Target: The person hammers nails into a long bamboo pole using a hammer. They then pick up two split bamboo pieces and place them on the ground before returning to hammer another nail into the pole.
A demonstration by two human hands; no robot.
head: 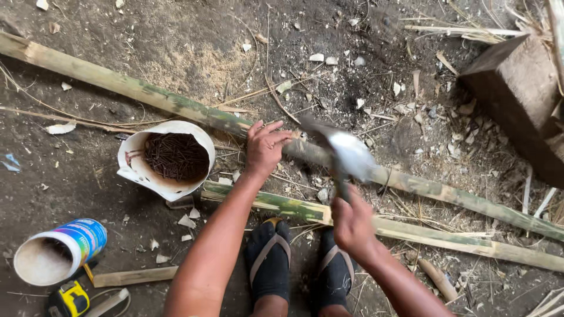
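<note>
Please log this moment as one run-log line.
left hand: steadying bamboo pole | right hand: gripping blurred hammer | nail bucket nearby

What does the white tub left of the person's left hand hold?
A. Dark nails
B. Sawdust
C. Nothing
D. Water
A: the white tub, on the ground beside the bamboo pole that the left hand grips, holds a heap of thin dark nails.
</note>
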